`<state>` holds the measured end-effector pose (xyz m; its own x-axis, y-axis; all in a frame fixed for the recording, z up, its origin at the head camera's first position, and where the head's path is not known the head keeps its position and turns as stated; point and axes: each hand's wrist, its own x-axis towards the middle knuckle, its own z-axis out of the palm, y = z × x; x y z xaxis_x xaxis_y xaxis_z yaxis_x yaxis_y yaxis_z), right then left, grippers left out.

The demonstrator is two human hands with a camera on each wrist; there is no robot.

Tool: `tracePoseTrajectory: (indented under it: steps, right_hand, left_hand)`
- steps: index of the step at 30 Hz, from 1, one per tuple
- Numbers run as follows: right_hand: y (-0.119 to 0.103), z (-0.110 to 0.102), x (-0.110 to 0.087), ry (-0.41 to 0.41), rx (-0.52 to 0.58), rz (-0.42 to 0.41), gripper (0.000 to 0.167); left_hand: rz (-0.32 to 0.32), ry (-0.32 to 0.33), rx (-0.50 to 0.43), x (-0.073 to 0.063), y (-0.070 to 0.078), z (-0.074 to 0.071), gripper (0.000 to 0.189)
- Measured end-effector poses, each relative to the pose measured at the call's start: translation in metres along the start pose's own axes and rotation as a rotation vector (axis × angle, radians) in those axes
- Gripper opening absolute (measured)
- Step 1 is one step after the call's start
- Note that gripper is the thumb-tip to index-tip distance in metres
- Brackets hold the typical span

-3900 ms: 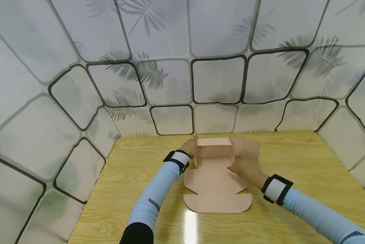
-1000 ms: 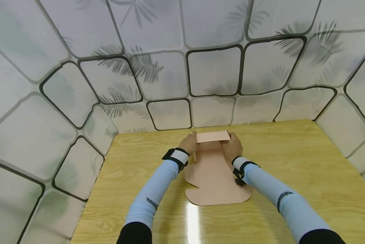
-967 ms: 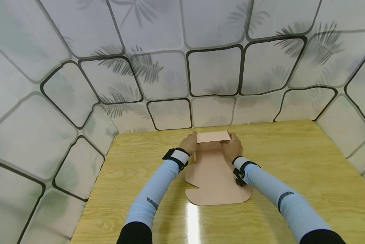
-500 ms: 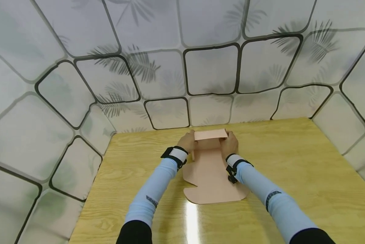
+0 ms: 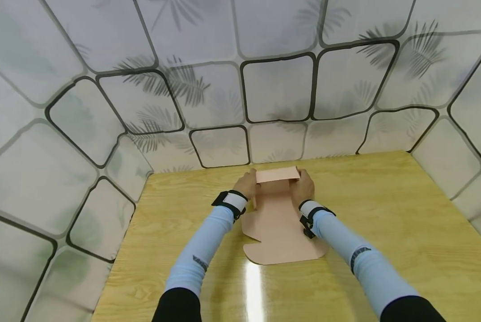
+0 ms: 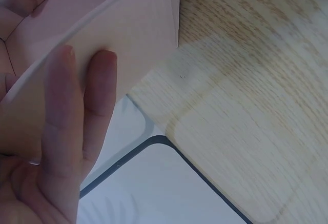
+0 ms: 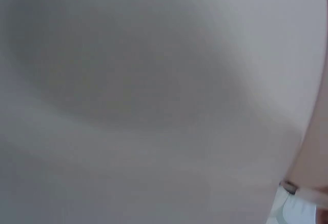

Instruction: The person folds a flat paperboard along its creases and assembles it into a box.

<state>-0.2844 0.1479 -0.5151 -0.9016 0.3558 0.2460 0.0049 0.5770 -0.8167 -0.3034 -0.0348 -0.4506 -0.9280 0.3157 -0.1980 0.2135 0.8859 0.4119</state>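
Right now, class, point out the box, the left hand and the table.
Box (image 5: 278,227): head view, on its flat middle panel.
Left hand (image 5: 246,184): head view, on the back of the hand.
Table (image 5: 389,214): head view, on bare wood.

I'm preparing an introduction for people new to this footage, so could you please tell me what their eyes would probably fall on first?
Probably the pinkish cardboard box, partly folded on the wooden table, with the left hand and right hand at either side of its raised far end. Next, likely, the boldly outlined, leaf-printed backdrop rising behind the table.
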Motion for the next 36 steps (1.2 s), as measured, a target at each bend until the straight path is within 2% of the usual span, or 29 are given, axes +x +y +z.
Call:
tracePoseTrajectory:
  steps: [2, 5, 11, 14, 18, 21, 25, 29, 31, 33, 35, 36]
  right_hand:
    - [0.001, -0.001, 0.003, -0.03, -0.009, -0.029, 0.039]
    - [0.004, -0.002, 0.004, -0.037, -0.016, -0.031, 0.039]
    - [0.004, 0.0, -0.001, 0.003, -0.045, 0.072, 0.044]
    - [0.003, 0.002, -0.003, -0.003, -0.056, 0.09, 0.046]
    - [0.001, 0.001, -0.002, -0.025, -0.065, 0.059, 0.039]
    - [-0.001, 0.0, 0.0, -0.016, -0.043, 0.028, 0.032]
    - [-0.003, -0.001, 0.001, 0.007, -0.001, 0.027, 0.03]
    - [0.0, -0.002, 0.0, -0.014, 0.002, 0.015, 0.029]
    - [0.004, -0.004, 0.002, -0.055, -0.01, -0.028, 0.03]
    - [0.008, -0.009, 0.005, -0.142, -0.01, -0.068, 0.038]
    - [0.011, -0.02, 0.009, -0.296, -0.011, -0.097, 0.053]
    - [0.012, -0.028, 0.011, -0.407, -0.001, -0.103, 0.061]
  left_hand:
    - [-0.005, 0.002, 0.009, 0.001, 0.0, -0.001, 0.054]
    - [-0.003, 0.01, 0.022, 0.001, 0.002, -0.001, 0.056]
    - [0.011, 0.033, 0.047, -0.002, 0.003, 0.004, 0.052]
    - [-0.004, 0.027, 0.04, -0.003, 0.001, 0.006, 0.048]
    - [-0.023, 0.017, 0.023, -0.002, -0.001, 0.004, 0.048]
    - [-0.013, 0.029, 0.025, -0.001, -0.001, 0.002, 0.051]
    - [0.008, 0.036, 0.031, 0.001, 0.0, 0.001, 0.052]
    - [0.008, 0.025, 0.018, 0.001, -0.001, 0.003, 0.05]
    - [0.008, 0.03, 0.021, 0.0, -0.001, 0.003, 0.049]
    - [0.01, 0.032, 0.018, 0.0, -0.002, 0.004, 0.049]
    - [0.018, 0.034, 0.024, -0.001, -0.001, 0.004, 0.05]
    - [0.023, 0.032, 0.032, -0.002, -0.001, 0.004, 0.051]
